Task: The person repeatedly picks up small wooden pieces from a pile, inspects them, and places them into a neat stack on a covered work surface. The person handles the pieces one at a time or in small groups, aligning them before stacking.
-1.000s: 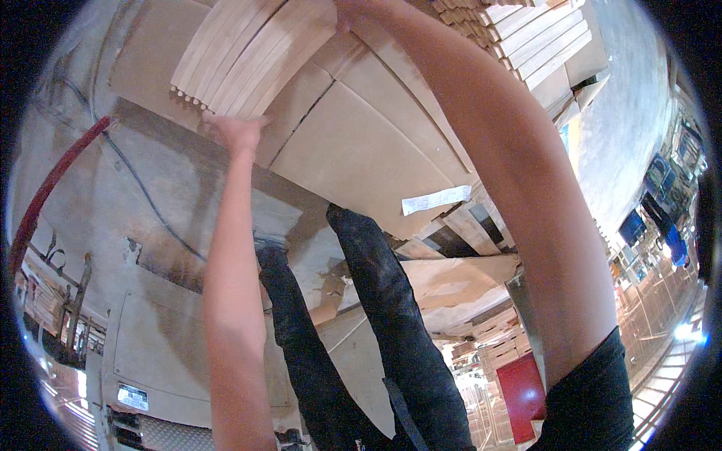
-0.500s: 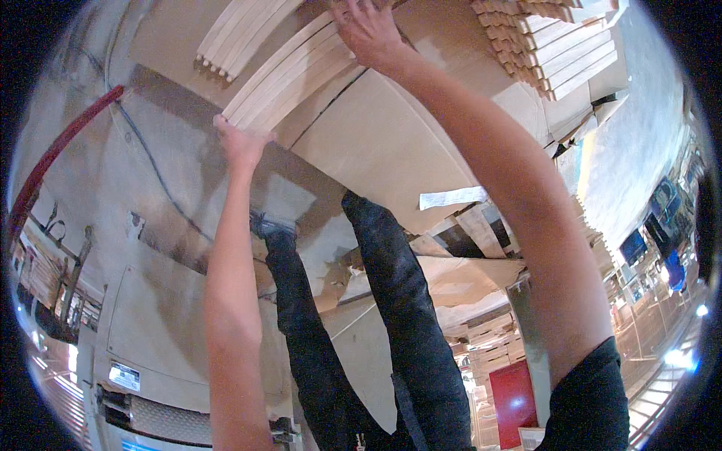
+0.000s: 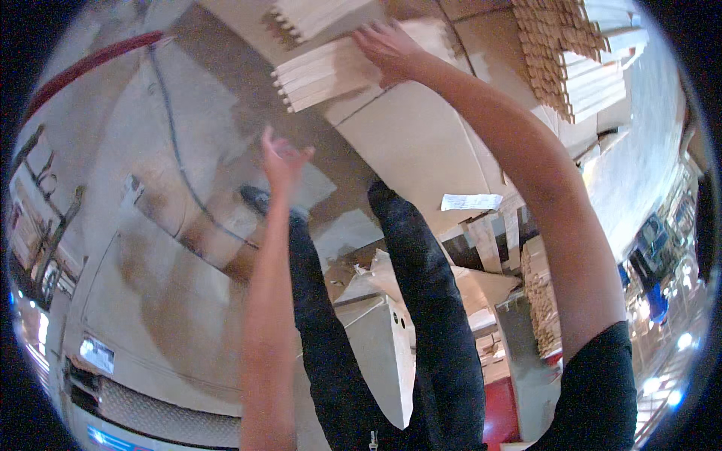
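A row of pale wooden strips [image 3: 320, 79] lies side by side on a cardboard sheet [image 3: 421, 139], their grooved ends toward the left. My right hand [image 3: 387, 51] rests on top of these strips with its fingers spread. Off the near left end of the row, my left hand [image 3: 284, 161] hangs in the air, slightly blurred, its fingers apart and nothing in them. Beyond the row sits a second group of wooden strips [image 3: 320, 13], partly cut off by the upper edge of the view.
A tall stack of wooden strips [image 3: 560, 56] stands at the far right. A white paper slip [image 3: 471, 202] lies on the cardboard's near part. On the left, a red hose [image 3: 94, 59] and a dark cable [image 3: 177, 150] run over the floor, beside a pale panel [image 3: 169, 308].
My left hand has let go of the strips' left end and drawn back toward me. The right hand stays on the strips, which now lie flatter; the view has shifted.
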